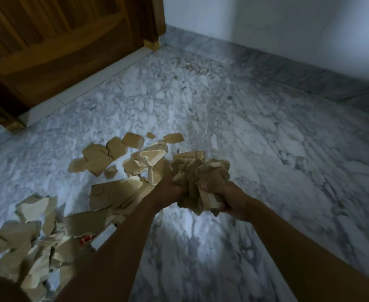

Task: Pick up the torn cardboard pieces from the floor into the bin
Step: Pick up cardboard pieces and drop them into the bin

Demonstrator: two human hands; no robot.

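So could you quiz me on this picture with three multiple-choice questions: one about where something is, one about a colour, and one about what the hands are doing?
1. Where do most of the loose cardboard pieces lie relative to the left hand and right hand?
A) to their left B) to their right C) none are loose

2. What colour is the door?
A) white B) brown wood C) blue

3. What are the two hands doing?
A) pushing the door B) hanging empty C) both gripping one crumpled cardboard bundle

Answers:
1 A: the scraps spread over the marble floor on the left side.
2 B: its panels are brown wood.
3 C: fingers of both hands curl round the bundle.
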